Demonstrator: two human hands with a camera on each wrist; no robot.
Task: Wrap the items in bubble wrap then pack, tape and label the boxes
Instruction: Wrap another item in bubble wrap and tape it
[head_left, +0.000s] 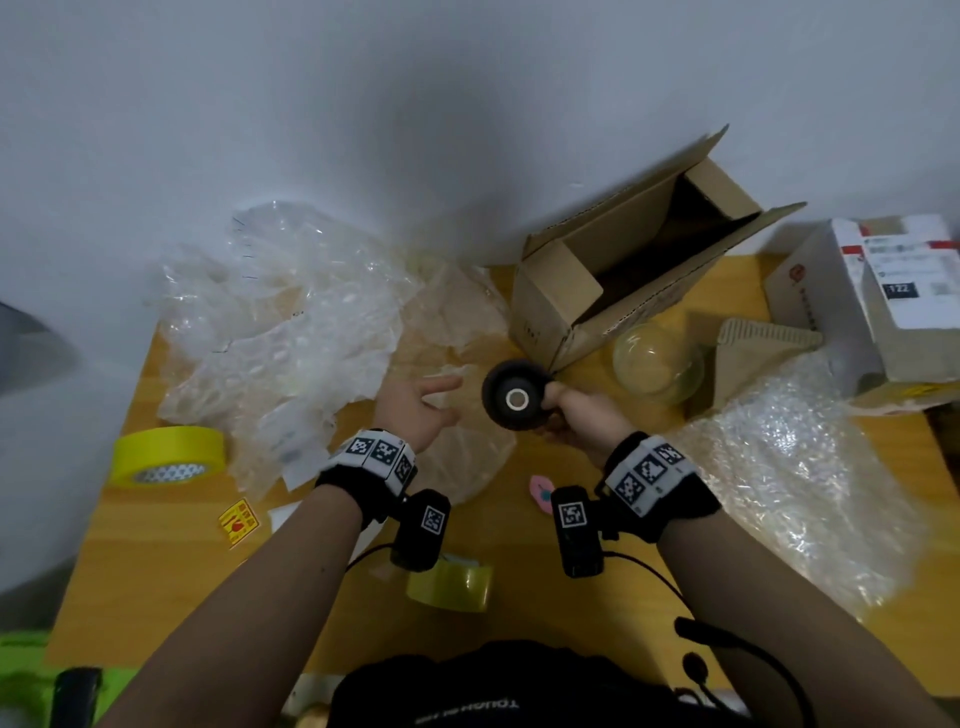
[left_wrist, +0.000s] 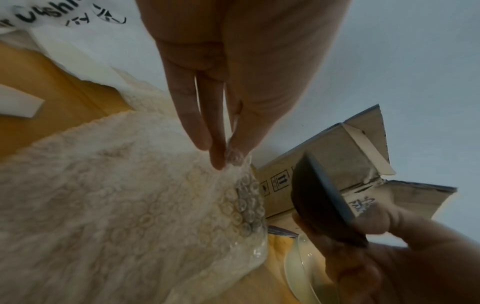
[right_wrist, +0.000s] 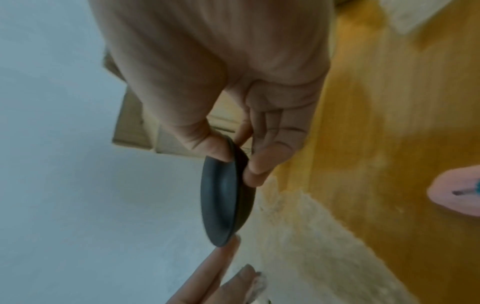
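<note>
Right hand grips dark bowl (rim pinched); left hand pinches bubble wrap

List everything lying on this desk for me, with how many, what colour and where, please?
dark bowl: 1, black with a pale foot ring, held over the desk centre
bubble wrap sheet: 1, clear, under the hands
bubble wrap: 1 heap, clear, right side
plastic packing film: 1 pile, clear, back left
open cardboard box: 1, brown, back centre
glass bowl: 1, clear, upside down beside that box
white parcels: 2, far right
tape rolls: 2, yellow, left edge and front centre
fragile sticker: 1, yellow, front left
pink item: 1, between the wrists
desk: 1, yellow wood
left hand: fingers pinch the sheet
right hand: grips the bowl's rim
</note>
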